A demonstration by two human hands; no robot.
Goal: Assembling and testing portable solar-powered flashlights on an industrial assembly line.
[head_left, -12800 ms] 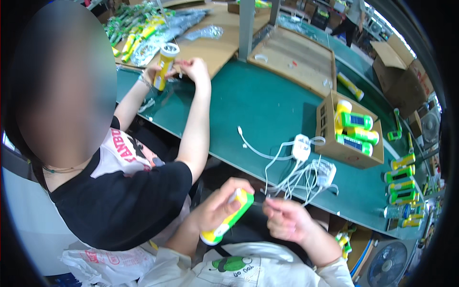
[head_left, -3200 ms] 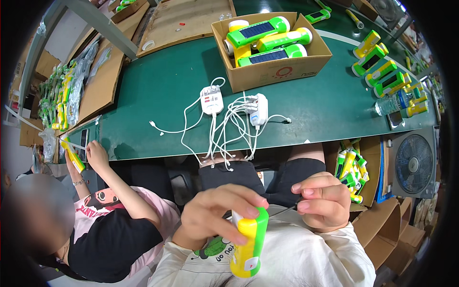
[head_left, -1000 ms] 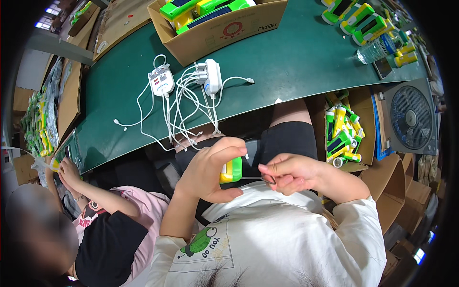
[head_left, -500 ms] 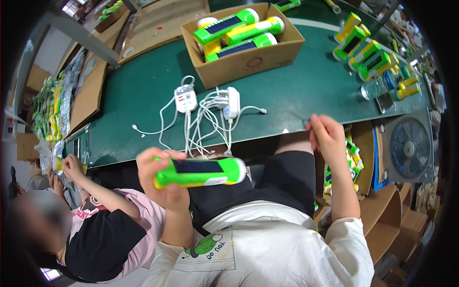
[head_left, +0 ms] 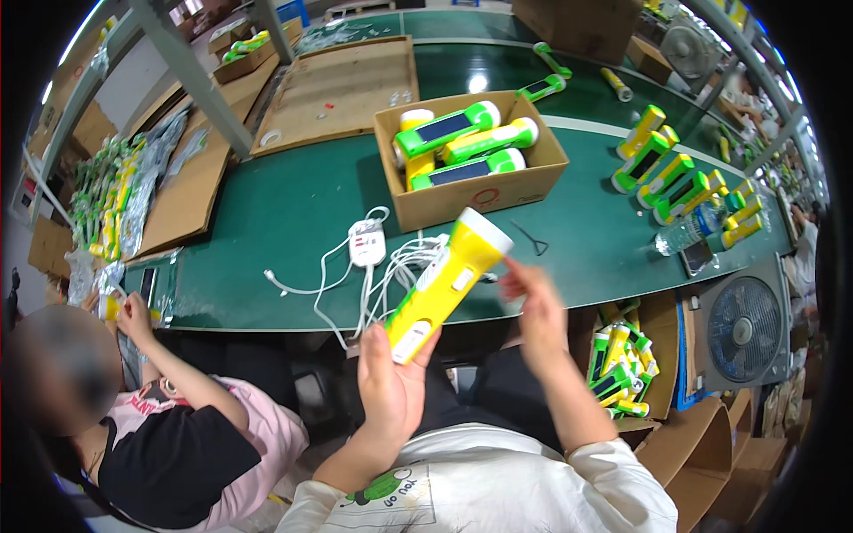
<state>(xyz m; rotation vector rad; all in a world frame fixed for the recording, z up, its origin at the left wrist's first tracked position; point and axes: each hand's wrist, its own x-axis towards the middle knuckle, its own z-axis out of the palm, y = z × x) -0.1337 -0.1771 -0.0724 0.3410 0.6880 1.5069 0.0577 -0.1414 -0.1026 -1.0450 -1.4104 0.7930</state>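
My left hand (head_left: 391, 391) is closed around the lower end of a yellow and green flashlight (head_left: 451, 284). Its white-rimmed head tilts up and to the right, and the side with a white switch faces me. Just right of that head is my right hand (head_left: 540, 320), a little blurred, its fingers loosely apart and nothing visible in them. A thin black loop (head_left: 531, 238) lies on the table beyond the right hand. White charging cables (head_left: 404, 275) with a white power strip (head_left: 366, 243) lie behind the flashlight, which partly hides them.
A cardboard box (head_left: 480, 200) of flashlights stands on the green table (head_left: 284, 204). More flashlights (head_left: 675, 182) stand at the right near a plastic bottle (head_left: 684, 229). Beside my right arm are a filled carton (head_left: 662, 391) and a fan (head_left: 742, 329). A co-worker (head_left: 191, 444) sits at left.
The flashlight has turned from lying level, solar panel up, to a tilted position with its switch side showing. My right hand has moved left toward its head. The view has shifted upward.
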